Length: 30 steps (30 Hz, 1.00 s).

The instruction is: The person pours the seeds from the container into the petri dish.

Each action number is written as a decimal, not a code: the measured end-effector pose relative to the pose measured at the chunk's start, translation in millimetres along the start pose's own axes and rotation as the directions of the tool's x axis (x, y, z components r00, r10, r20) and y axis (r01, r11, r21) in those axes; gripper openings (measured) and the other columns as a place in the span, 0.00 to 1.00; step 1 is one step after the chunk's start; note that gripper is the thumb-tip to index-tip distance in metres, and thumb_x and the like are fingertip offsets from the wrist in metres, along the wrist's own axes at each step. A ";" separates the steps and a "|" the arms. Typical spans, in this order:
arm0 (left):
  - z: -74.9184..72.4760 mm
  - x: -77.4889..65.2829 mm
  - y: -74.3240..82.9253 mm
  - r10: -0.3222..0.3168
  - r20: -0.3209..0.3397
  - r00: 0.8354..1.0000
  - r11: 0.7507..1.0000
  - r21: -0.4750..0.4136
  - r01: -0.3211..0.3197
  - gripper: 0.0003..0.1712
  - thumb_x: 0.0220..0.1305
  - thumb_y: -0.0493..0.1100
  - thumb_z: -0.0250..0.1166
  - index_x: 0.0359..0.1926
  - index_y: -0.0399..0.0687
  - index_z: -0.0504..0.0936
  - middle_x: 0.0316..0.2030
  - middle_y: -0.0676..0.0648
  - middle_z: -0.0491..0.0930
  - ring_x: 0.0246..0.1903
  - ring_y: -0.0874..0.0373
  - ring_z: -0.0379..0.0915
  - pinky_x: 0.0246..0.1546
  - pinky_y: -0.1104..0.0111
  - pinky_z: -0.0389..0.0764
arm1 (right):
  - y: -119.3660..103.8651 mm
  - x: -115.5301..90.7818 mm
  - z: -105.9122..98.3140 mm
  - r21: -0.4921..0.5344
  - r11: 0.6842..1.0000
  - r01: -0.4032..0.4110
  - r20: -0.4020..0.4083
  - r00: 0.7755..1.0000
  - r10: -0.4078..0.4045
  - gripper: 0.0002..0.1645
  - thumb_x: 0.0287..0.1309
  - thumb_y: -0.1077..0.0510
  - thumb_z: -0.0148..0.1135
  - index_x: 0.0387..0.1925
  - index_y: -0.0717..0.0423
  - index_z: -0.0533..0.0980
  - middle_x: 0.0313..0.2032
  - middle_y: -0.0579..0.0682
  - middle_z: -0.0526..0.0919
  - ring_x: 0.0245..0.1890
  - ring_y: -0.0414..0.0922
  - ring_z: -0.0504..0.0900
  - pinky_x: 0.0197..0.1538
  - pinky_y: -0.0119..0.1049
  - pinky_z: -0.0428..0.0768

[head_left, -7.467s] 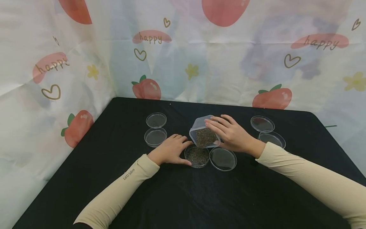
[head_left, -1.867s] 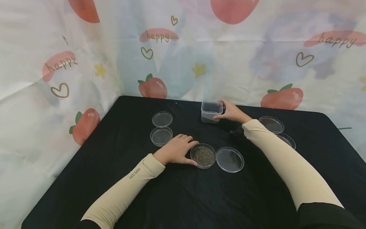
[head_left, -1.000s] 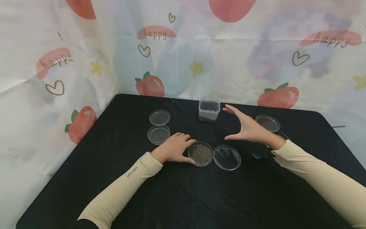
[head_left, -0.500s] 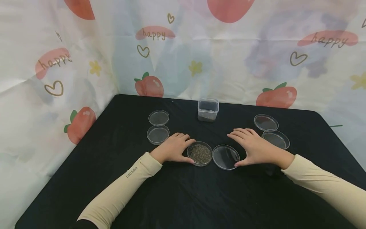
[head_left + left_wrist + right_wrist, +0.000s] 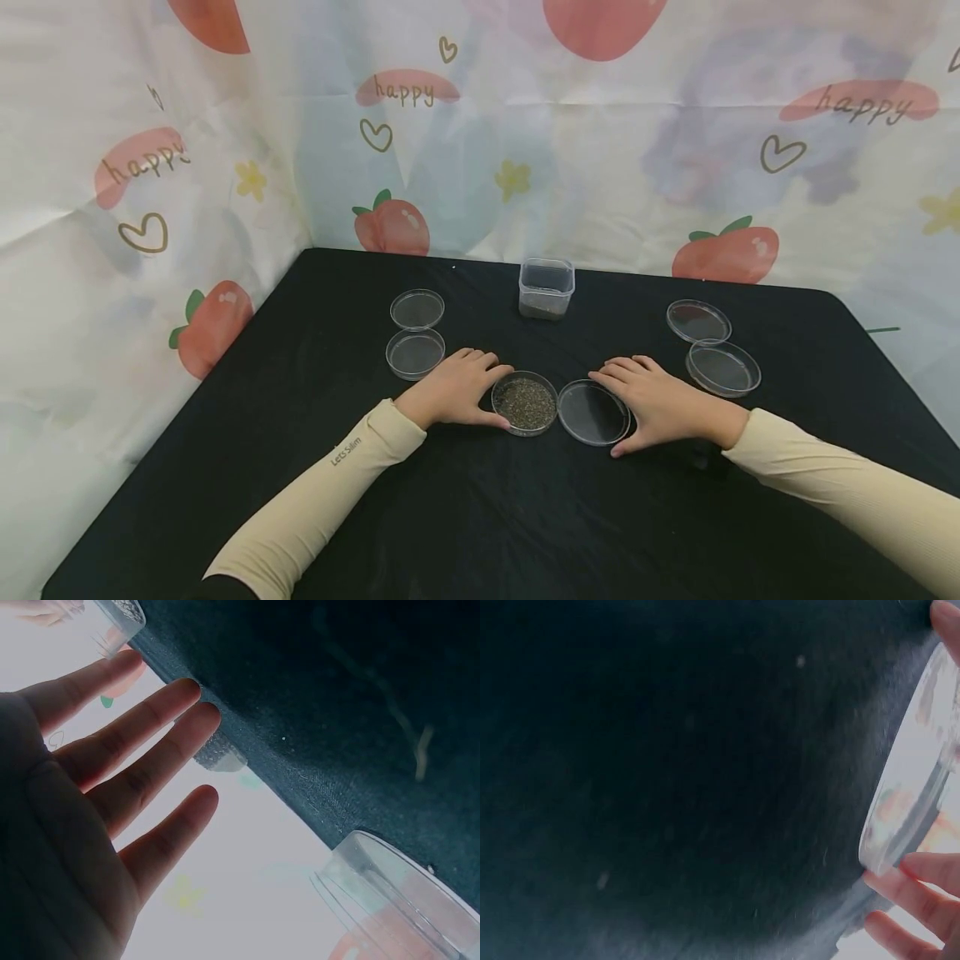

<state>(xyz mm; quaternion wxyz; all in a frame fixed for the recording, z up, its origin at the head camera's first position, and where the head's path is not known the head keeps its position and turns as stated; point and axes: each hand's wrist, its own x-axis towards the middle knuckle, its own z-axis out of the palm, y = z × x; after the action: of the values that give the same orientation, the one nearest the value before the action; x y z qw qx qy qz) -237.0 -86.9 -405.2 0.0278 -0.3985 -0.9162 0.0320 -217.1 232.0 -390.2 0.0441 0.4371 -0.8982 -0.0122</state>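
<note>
In the head view, a clear petri dish [image 5: 525,403] filled with brown, soil-like grains stands mid-table. My left hand [image 5: 459,388] holds its left side between thumb and index finger; the other fingers stay extended. Granules in that dish [image 5: 129,609] show at the top corner of the left wrist view. Touching it on the right lies a clear petri dish lid [image 5: 592,412]. Around the lid's right edge my right hand [image 5: 663,406] has its thumb in front and fingers behind. The right wrist view has fingertips [image 5: 885,881] against the lid's rim [image 5: 900,780].
Behind stands a square plastic tub [image 5: 546,289] with some grains at its bottom. Two clear dish pieces sit at left, one nearer [image 5: 416,354] and one farther [image 5: 417,310]. A similar pair, a near dish [image 5: 723,368] and a far one [image 5: 698,321], lies right.
Earlier my right hand poured grains from the tub, then set it down at the back and let go. It has since come down to the lid. My left hand stays at the dish.
</note>
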 end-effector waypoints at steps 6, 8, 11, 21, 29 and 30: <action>-0.9 -0.6 0.6 0.000 -0.004 1.000 1.000 -0.004 0.000 0.48 0.50 0.78 0.54 0.66 0.56 0.67 0.55 0.49 0.73 0.57 0.54 0.70 0.64 0.61 0.66 | -1.9 5.5 -0.5 0.045 0.999 -0.008 0.012 1.000 0.008 0.59 0.36 0.24 0.65 0.60 0.63 0.68 0.54 0.56 0.73 0.56 0.53 0.71 0.56 0.56 0.68; -0.8 -0.6 0.6 0.001 -0.003 1.000 1.000 -0.001 -0.001 0.48 0.50 0.78 0.54 0.66 0.56 0.67 0.54 0.49 0.73 0.56 0.54 0.70 0.64 0.61 0.66 | -2.8 7.1 -1.4 0.062 0.998 -0.014 0.018 1.000 0.012 0.58 0.37 0.25 0.66 0.60 0.63 0.68 0.54 0.55 0.73 0.55 0.53 0.71 0.55 0.56 0.68; -0.1 -0.2 0.3 0.001 -0.004 1.000 1.000 0.004 -0.001 0.48 0.50 0.78 0.54 0.66 0.56 0.67 0.54 0.49 0.73 0.56 0.54 0.70 0.64 0.61 0.66 | -3.1 9.2 -1.1 0.077 0.997 -0.026 0.033 0.999 0.024 0.57 0.37 0.28 0.69 0.61 0.62 0.68 0.54 0.55 0.73 0.55 0.53 0.71 0.54 0.56 0.69; 1.0 0.7 0.1 -0.001 -0.003 1.000 1.000 0.017 0.001 0.49 0.50 0.79 0.53 0.65 0.56 0.67 0.54 0.49 0.73 0.56 0.55 0.70 0.64 0.61 0.66 | 0.1 16.2 -7.3 0.046 0.997 -0.059 -0.028 0.998 0.060 0.57 0.28 0.35 0.76 0.60 0.62 0.68 0.53 0.55 0.73 0.56 0.53 0.70 0.55 0.55 0.68; -1.6 -0.4 1.1 -0.007 -0.002 1.000 1.000 -0.009 0.007 0.49 0.50 0.78 0.54 0.65 0.55 0.67 0.54 0.49 0.74 0.56 0.54 0.70 0.64 0.60 0.66 | 1.3 21.4 -20.3 0.016 0.999 -0.028 -0.073 0.997 0.029 0.58 0.28 0.37 0.76 0.61 0.62 0.67 0.55 0.57 0.71 0.56 0.54 0.69 0.55 0.56 0.68; -2.0 -0.5 1.1 -0.006 -0.001 1.000 1.000 -0.012 0.006 0.49 0.50 0.78 0.54 0.65 0.55 0.67 0.54 0.49 0.74 0.56 0.54 0.70 0.64 0.60 0.66 | 1.2 21.7 -21.7 0.018 1.000 -0.026 -0.075 0.997 0.027 0.58 0.29 0.37 0.76 0.61 0.62 0.67 0.56 0.57 0.71 0.57 0.54 0.69 0.56 0.56 0.67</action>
<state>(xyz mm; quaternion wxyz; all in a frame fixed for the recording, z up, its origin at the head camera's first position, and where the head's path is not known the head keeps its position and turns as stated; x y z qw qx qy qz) -235.7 -86.5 -403.4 0.0261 -0.3959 -0.9176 0.0262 -229.4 216.0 -367.1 0.0742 0.4257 -0.9017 0.0122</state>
